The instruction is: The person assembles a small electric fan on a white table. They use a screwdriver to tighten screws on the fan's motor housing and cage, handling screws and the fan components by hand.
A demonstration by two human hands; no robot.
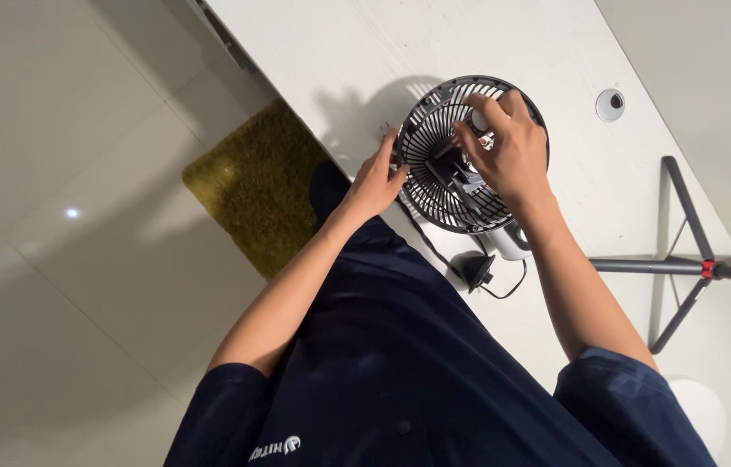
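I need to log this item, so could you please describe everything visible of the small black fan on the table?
The fan is small and round, with a black grille of thin radial ribs, plastic by its look, and a dark hub inside. It sits on the white table near its edge, above a pale cylindrical base. A black cord trails from it to a plug. The left hand touches its rim; the right hand rests on the grille, fingers at a small pale part.

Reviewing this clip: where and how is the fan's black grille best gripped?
Probably at the outer rim of the fan grille, from opposite sides. The ring is round and its wire spokes look thin. The left hand already holds one edge; the right hand rests over the hub.
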